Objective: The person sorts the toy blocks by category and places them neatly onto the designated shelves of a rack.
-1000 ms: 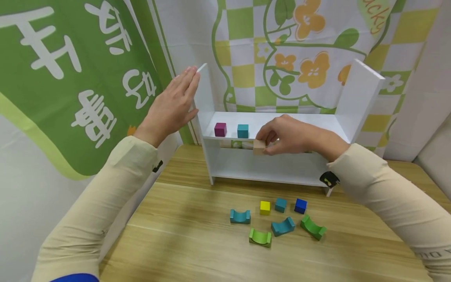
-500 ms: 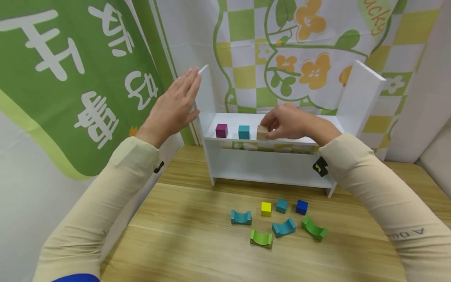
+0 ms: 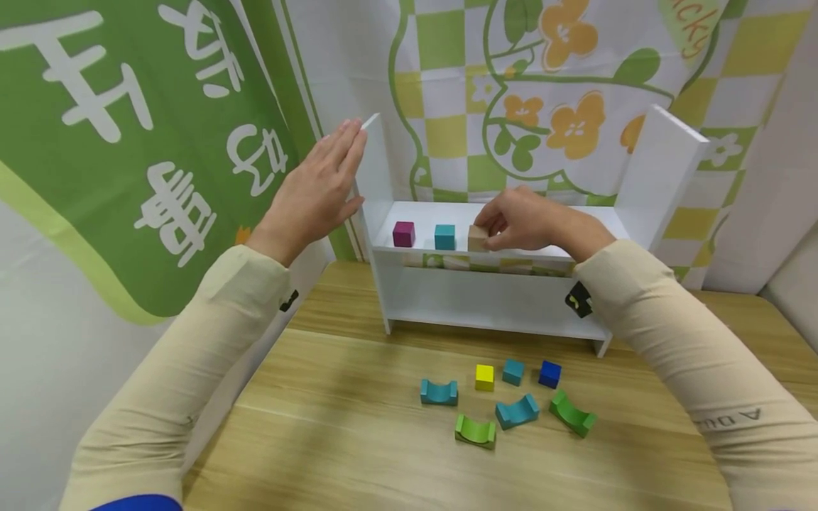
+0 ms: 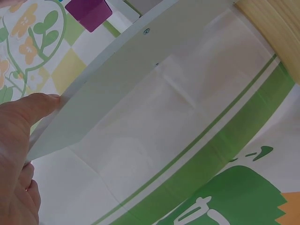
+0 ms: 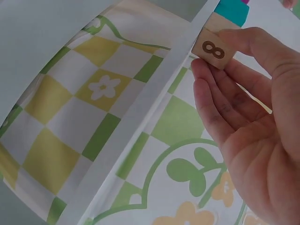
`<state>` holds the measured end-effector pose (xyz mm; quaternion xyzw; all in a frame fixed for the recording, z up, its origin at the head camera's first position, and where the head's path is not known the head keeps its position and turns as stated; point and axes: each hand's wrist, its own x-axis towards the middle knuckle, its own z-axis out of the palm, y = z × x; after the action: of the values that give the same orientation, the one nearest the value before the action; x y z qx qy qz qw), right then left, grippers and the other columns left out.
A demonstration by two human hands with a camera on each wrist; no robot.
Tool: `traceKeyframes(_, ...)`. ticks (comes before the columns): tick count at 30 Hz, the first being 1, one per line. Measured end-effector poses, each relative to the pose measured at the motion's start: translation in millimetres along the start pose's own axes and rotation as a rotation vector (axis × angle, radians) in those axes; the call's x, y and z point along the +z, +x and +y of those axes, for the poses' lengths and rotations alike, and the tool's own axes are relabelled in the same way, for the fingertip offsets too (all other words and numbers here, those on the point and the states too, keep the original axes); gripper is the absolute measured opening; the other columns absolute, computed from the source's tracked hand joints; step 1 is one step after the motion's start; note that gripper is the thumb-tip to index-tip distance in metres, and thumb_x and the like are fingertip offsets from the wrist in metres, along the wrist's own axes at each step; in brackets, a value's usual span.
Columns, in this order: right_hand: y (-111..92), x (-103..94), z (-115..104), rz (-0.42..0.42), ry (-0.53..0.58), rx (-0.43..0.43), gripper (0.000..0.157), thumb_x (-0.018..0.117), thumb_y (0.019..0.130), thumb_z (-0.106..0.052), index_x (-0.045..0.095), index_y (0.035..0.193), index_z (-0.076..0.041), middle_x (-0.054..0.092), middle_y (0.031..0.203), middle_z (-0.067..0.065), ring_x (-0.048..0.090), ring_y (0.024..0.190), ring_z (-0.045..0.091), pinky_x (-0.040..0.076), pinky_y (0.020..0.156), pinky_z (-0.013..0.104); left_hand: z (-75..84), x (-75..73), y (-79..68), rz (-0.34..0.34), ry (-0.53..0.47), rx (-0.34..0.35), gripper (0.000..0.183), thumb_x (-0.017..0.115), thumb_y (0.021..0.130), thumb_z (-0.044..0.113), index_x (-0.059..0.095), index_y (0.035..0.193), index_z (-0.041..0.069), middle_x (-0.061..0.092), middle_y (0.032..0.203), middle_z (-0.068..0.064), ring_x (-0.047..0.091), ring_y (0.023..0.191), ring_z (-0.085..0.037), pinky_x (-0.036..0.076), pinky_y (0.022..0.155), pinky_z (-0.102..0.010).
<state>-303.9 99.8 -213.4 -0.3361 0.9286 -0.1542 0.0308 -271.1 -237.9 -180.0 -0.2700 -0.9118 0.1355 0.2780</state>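
Observation:
My right hand [image 3: 520, 220] pinches a plain wooden cube [image 3: 476, 238] between thumb and fingers, at the front edge of the upper shelf. In the right wrist view this wooden cube [image 5: 214, 49] shows a dark number 8 on one face. To its left on the same shelf stand a teal cube [image 3: 444, 238] and a purple cube [image 3: 403, 234], set apart in a row. My left hand [image 3: 314, 186], fingers straight, rests against the left side panel of the white shelf unit [image 3: 492, 301]. The left wrist view shows the thumb [image 4: 44, 104] at the panel's edge.
In front of the shelf, on the wooden table [image 3: 345, 426], lie a yellow cube [image 3: 484, 377], a teal cube [image 3: 513, 372] and a blue cube [image 3: 549, 374]. Nearer are teal arches [image 3: 439, 392] and green arches [image 3: 476, 431]. A patterned cloth [image 3: 441, 92] hangs behind.
My right hand has raised the wooden cube from below the upper shelf's front edge to the shelf, right of the teal cube. The left hand stays at the side panel.

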Motion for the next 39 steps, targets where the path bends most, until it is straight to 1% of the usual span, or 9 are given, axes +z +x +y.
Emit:
traceKeyframes(7,-1.0,-2.9,-1.6,0.015,-0.047,-0.019,0.045,0.075,0.096,-0.015,0.067,0.137,0.001,0.074,0.13,0.018,0.071,0.122,0.034,0.057,0.109,0.05,0.1,-0.7,0.5,-0.012,-0.011,-0.009,0.091,0.071,0.103,0.024,0.013,0.166,-0.008,0.013,0.176,-0.025,0.015,0.165,-0.038,0.016,0.138,-0.047)
traceKeyframes(9,-3.1,-5.7,-3.0,0.041,-0.061,-0.044,0.046,0.076,0.096,-0.014,0.066,0.138,0.002,0.073,0.132,0.02,0.07,0.123,0.036,0.052,0.115,0.054,0.1,-0.8,0.8,-0.013,-0.007,-0.008,0.091,0.071,0.103,0.024,0.013,0.166,-0.008,0.013,0.176,-0.025,0.016,0.165,-0.038,0.016,0.138,-0.047)
traceKeyframes(14,-13.8,-12.6,-9.9,0.112,-0.071,-0.113,0.043,0.076,0.096,-0.014,0.069,0.136,0.001,0.074,0.13,0.02,0.073,0.119,0.034,0.055,0.112,0.052,0.2,-1.4,1.3,-0.008,0.004,-0.002,0.091,0.071,0.102,0.024,0.014,0.165,-0.009,0.015,0.176,-0.026,0.017,0.165,-0.039,0.017,0.137,-0.048)
traceKeyframes(15,-16.5,-13.2,-11.6,0.122,-0.067,-0.126,0.042,0.076,0.096,-0.014,0.069,0.135,0.0,0.075,0.129,0.019,0.074,0.118,0.033,0.057,0.11,0.051,0.2,-1.5,1.3,-0.008,0.004,-0.002,0.091,0.071,0.103,0.024,0.014,0.165,-0.009,0.015,0.176,-0.026,0.017,0.165,-0.039,0.017,0.137,-0.048)
traceKeyframes(16,-19.2,-13.3,-13.1,0.131,-0.068,-0.14,0.04,0.077,0.096,-0.014,0.071,0.133,-0.001,0.076,0.127,0.017,0.074,0.116,0.032,0.061,0.104,0.049,0.2,-1.6,1.4,-0.009,0.004,-0.001,0.091,0.071,0.103,0.024,0.014,0.165,-0.009,0.015,0.176,-0.026,0.017,0.165,-0.039,0.018,0.137,-0.048)
traceKeyframes(20,-30.2,-10.2,-17.9,0.143,-0.062,-0.188,0.035,0.079,0.095,-0.014,0.074,0.128,-0.004,0.077,0.122,0.012,0.075,0.111,0.027,0.064,0.099,0.045,0.2,-1.7,1.4,-0.009,0.001,-0.003,0.091,0.07,0.103,0.024,0.014,0.165,-0.009,0.015,0.176,-0.026,0.016,0.165,-0.039,0.019,0.137,-0.049)
traceKeyframes(28,-45.1,15.0,-16.5,0.105,-0.022,-0.271,0.031,0.08,0.093,-0.01,0.076,0.123,-0.003,0.078,0.12,0.011,0.077,0.106,0.025,0.066,0.094,0.042,0.5,-1.4,-0.4,-0.019,-0.01,-0.006,0.091,0.071,0.102,0.024,0.013,0.165,-0.008,0.014,0.176,-0.026,0.016,0.165,-0.039,0.017,0.137,-0.048)
traceKeyframes(32,-50.1,34.5,-13.8,0.046,-0.001,-0.267,0.032,0.08,0.093,-0.01,0.075,0.123,-0.002,0.077,0.121,0.013,0.076,0.108,0.027,0.066,0.095,0.043,0.1,-1.1,-1.1,-0.013,-0.013,-0.003,0.091,0.071,0.102,0.024,0.013,0.165,-0.009,0.014,0.176,-0.026,0.016,0.165,-0.039,0.016,0.138,-0.047)
traceKeyframes(39,-56.3,73.3,-5.3,-0.074,0.019,-0.22,0.035,0.079,0.094,-0.012,0.073,0.127,0.0,0.075,0.126,0.015,0.074,0.111,0.027,0.065,0.096,0.043,0.0,-1.4,-0.4,0.003,-0.019,0.006,0.09,0.071,0.102,0.023,0.014,0.165,-0.01,0.016,0.175,-0.027,0.016,0.165,-0.039,0.017,0.138,-0.047)
